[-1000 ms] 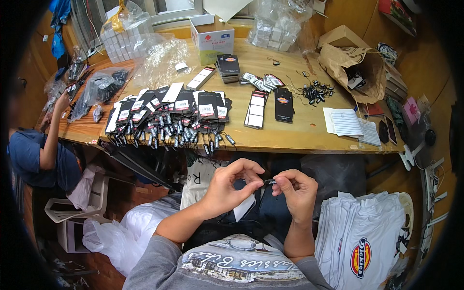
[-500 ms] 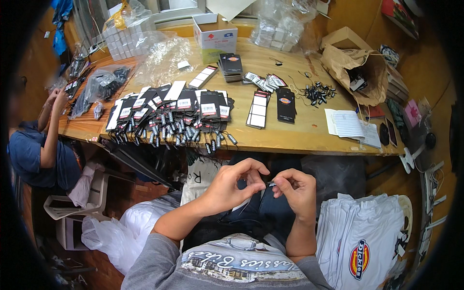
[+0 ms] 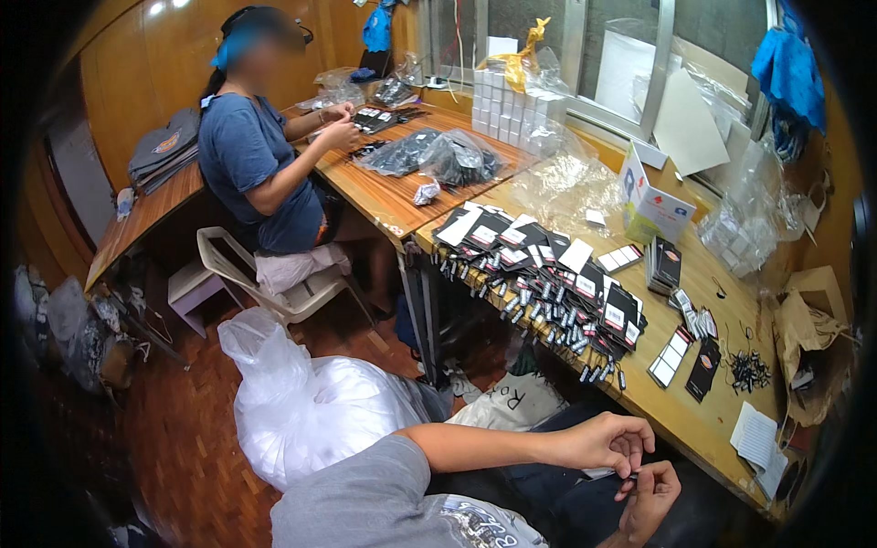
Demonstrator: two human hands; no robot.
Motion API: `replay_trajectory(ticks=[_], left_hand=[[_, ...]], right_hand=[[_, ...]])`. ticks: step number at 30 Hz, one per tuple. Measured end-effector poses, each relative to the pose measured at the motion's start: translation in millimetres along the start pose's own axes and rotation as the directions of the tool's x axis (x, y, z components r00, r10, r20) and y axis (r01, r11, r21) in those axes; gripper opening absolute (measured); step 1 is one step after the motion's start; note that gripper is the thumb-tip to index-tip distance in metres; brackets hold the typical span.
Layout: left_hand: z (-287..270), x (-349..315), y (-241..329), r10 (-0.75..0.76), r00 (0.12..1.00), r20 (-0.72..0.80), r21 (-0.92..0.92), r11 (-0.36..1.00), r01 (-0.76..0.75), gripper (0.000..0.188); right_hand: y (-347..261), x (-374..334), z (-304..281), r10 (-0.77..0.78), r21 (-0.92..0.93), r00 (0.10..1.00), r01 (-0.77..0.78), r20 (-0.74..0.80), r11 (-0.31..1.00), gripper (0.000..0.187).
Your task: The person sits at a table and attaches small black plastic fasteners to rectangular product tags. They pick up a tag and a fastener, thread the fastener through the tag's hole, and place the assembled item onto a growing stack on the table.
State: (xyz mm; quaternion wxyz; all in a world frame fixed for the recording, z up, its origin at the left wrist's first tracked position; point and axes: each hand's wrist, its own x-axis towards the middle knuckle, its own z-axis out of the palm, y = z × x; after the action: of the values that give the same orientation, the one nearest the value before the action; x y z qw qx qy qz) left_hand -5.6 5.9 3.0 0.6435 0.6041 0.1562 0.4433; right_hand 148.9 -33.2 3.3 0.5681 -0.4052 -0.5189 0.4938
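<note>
Right hand (image 3: 651,500) pinching small dark piece (image 3: 632,477); left hand (image 3: 610,442), fingers curled, grip unclear; black tags (image 3: 546,276) at its eleven o'clock

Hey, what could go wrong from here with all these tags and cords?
The tags are heaped up to the table's front edge, so a bump might knock some off. The loose cords lie in a jumble and could tangle. The dark piece at the right hand is small, so it might slip from the fingers.
</note>
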Motion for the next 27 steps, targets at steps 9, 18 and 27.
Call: replay_trajectory(ticks=[9,18,27], left_hand=[[1,-10,3,0.024,0.998,-0.056,0.068,0.997,-0.020,0.027],[-3,-10,-23,-0.126,0.950,0.285,-0.311,0.926,0.216,0.040],[-27,-23,-3,-0.227,0.893,0.389,-0.067,0.960,0.273,0.023]], right_hand=[[-17,-5,9,0.105,-0.029,0.991,-0.103,0.078,0.994,0.015],[-19,-3,2,-0.020,-0.118,0.988,0.038,0.153,0.992,0.037],[-60,10,-2,-0.151,-0.133,0.945,0.196,0.290,0.972,0.018]])
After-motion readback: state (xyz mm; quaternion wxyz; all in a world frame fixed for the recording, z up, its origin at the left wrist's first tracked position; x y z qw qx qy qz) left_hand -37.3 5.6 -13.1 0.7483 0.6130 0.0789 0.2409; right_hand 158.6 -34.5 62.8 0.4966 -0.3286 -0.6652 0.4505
